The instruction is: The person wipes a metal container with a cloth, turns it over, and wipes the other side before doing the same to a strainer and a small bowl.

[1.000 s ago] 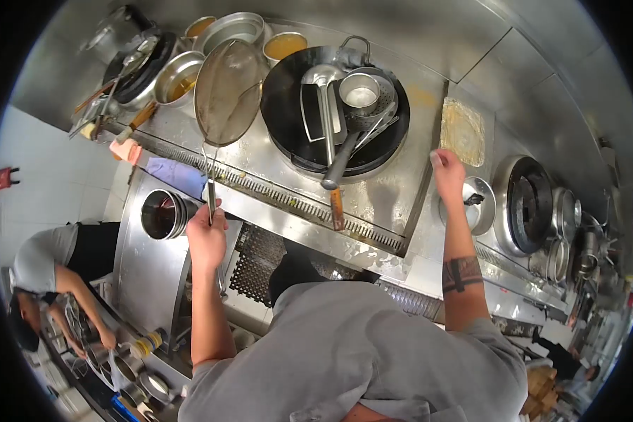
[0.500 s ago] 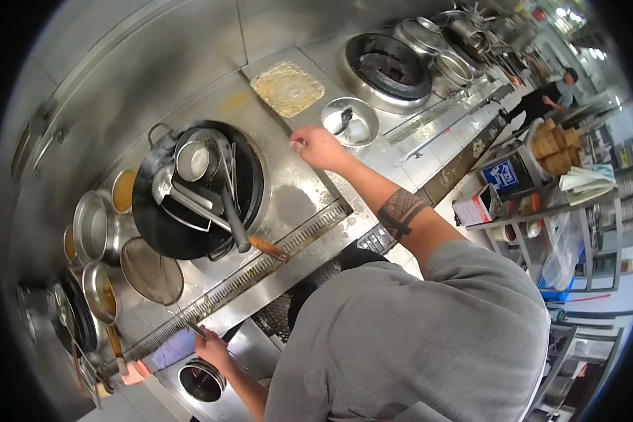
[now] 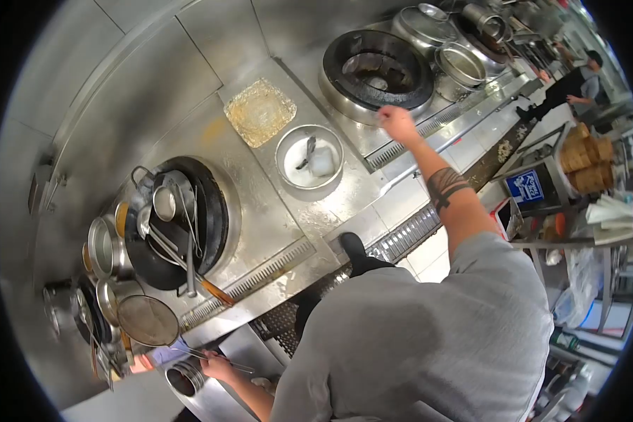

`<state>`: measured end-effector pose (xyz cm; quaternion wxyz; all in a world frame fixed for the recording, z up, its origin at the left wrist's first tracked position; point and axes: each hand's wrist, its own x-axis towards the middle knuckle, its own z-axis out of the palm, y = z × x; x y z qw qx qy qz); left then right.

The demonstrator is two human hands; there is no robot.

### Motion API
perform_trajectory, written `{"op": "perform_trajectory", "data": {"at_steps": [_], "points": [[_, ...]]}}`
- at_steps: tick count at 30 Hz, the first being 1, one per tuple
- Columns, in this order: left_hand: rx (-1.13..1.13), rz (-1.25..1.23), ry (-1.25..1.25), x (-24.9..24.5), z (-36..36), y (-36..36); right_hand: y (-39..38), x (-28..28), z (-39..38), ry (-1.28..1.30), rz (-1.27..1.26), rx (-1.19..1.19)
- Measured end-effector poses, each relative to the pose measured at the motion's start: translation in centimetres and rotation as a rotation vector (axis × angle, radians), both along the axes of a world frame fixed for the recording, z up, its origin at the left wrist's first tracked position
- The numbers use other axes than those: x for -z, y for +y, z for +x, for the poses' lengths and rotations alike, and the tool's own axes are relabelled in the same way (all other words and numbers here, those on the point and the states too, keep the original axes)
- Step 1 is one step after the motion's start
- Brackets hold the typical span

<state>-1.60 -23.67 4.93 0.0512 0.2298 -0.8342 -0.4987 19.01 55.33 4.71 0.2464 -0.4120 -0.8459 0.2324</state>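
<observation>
My left hand (image 3: 218,367) is closed round the wire handle of a round mesh strainer (image 3: 148,320). The strainer's bowl is tilted beside a black wok (image 3: 139,261) that holds a ladle, a small metal cup (image 3: 164,204) and other tools. Over the counter's front edge, close to a wide burner ring (image 3: 337,84), is my right hand (image 3: 399,124). Its fingers are curled together and slightly blurred, and what they hold, if anything, is hidden. A metal bowl (image 3: 280,169) with white contents and a dark utensil stands to the left of that hand.
A foil-covered square (image 3: 260,112) lies by the back wall. Metal pots (image 3: 104,247) crowd the left, and an open metal container (image 3: 184,378) stands below my left hand. Steamer baskets (image 3: 584,158) are stacked at right. A co-worker (image 3: 584,88) stands far off.
My right hand has moved right, past the metal bowl towards the burner ring. My left hand has drawn the strainer from beside the wok towards the counter's front edge. The view has shifted.
</observation>
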Motion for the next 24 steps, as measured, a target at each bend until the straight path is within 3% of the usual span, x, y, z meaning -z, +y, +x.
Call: {"op": "perform_trajectory", "data": {"at_steps": [2,3,5,8,10,13,16,18,20,22,24], "points": [[-0.096,-0.05,0.044,-1.7,4.1,1.7,5.1,3.1,6.1,-0.026,0.061,0.083],[-0.098,-0.076,0.065,-2.8,6.1,2.9,7.2,4.5,9.6,-0.172,0.077,0.136],[-0.117,-0.102,0.095,-5.6,9.3,4.9,11.9,10.7,18.2,-0.164,0.167,0.166],[-0.017,-0.051,0.167,-7.3,12.1,7.2,12.2,13.8,28.9,-0.224,-0.078,0.389],[0.09,0.03,0.303,-7.4,12.0,8.7,8.5,11.5,33.6,-0.123,-0.331,0.552],[0.168,0.064,0.331,-7.3,12.1,12.1,6.3,9.4,38.5,-0.175,-0.289,0.546],[0.195,0.095,0.36,-7.3,17.0,16.8,10.1,7.1,38.5,-0.159,-0.187,0.447],[0.237,0.127,0.377,-7.6,19.2,19.4,15.8,6.3,36.0,-0.005,-0.165,0.332],[0.262,0.12,0.358,-7.4,20.9,22.0,19.6,2.5,30.8,0.206,-0.178,0.269],[0.254,0.096,0.345,-7.4,21.6,25.5,26.4,0.6,25.7,0.243,-0.073,0.183],[0.236,0.051,0.361,-7.0,21.3,29.3,29.9,-5.0,20.5,0.339,-0.226,0.194]]}}
